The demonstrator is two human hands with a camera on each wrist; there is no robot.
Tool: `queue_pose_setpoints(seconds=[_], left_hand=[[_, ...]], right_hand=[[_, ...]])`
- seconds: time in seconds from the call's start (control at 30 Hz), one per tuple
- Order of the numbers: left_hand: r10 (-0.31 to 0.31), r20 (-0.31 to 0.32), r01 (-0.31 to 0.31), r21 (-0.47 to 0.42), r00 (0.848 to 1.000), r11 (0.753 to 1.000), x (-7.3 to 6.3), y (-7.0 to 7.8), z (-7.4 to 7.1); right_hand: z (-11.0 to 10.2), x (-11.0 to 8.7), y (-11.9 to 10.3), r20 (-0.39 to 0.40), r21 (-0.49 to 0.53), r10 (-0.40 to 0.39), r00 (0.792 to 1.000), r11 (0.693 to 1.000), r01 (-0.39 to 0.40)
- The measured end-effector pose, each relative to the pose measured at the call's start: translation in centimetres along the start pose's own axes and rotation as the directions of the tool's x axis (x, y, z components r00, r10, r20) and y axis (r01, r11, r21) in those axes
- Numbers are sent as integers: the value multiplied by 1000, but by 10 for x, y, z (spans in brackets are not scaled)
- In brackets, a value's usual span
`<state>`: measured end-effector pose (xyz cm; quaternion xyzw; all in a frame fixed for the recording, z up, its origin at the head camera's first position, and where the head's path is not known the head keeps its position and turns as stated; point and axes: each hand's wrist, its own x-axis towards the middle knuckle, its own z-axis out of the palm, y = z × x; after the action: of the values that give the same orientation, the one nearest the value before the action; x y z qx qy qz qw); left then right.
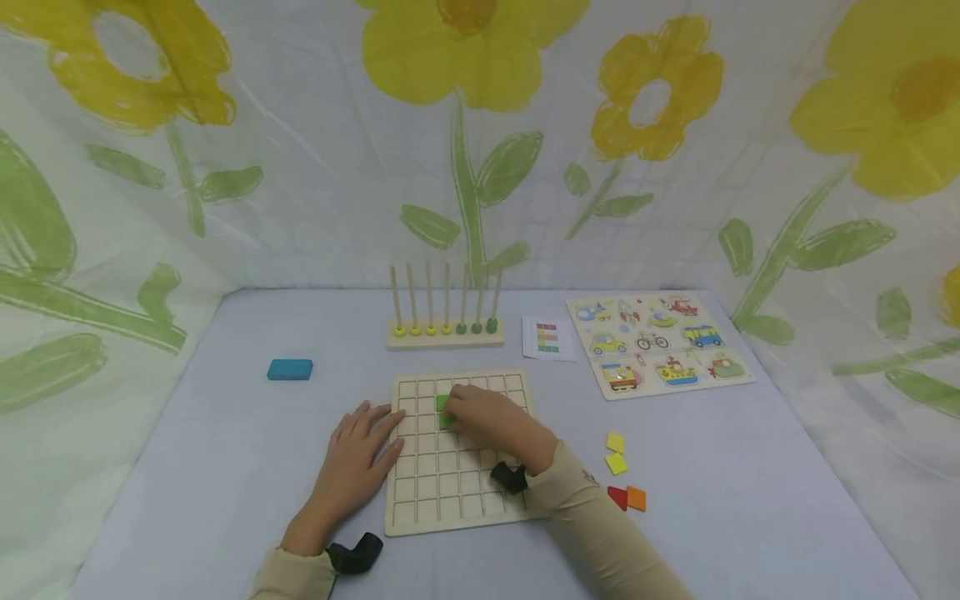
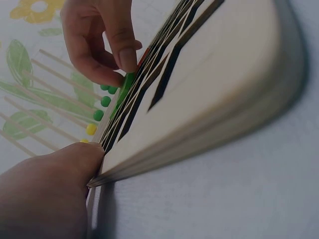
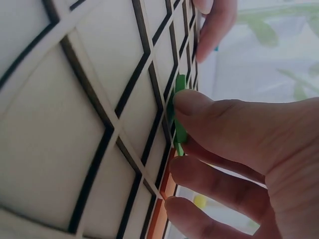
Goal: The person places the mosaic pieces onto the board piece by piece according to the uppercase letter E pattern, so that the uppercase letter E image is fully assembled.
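A wooden grid board [image 1: 427, 487] lies on the table in front of me. My right hand [image 1: 491, 417] is over its upper middle, thumb and fingers pinching a green square tile [image 3: 180, 117] low against the grid. Another green tile [image 1: 442, 402] sits in a cell just above, partly covered by the fingers. Beside the fingers, the right wrist view shows an orange piece [image 3: 168, 185] on the board; the hand hides it from the head view. My left hand [image 1: 356, 458] rests at the board's left edge with its fingers extended, the fingertips touching the rim.
Two yellow tiles [image 1: 615, 452], a red tile [image 1: 617, 497] and an orange tile [image 1: 636, 498] lie right of the board. Behind it stand a peg rack [image 1: 442, 340] with beads, some cards [image 1: 558, 342] and a picture puzzle [image 1: 652, 342]. A blue block [image 1: 290, 369] lies left.
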<state>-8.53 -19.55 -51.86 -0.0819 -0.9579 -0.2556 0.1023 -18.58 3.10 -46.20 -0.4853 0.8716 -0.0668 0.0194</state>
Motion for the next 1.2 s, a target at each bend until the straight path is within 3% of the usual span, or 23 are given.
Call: queue_pose_setpoints(seconds=[0.87,1.03,1.2], left_hand=[[-9,3,9,10,1000,1000,-1,2,0],[-12,8,12,16,1000,1000,-1,3,1],[-6,-9,7,29,1000,1000,0,1,1]], right_hand=[[-1,1,-2,-1,-31,5,1000,1000,-5],[-16,-20,10,-68,-28,19,998,999,-21],[-35,-57,29,-69,15,139,988,990,-138]])
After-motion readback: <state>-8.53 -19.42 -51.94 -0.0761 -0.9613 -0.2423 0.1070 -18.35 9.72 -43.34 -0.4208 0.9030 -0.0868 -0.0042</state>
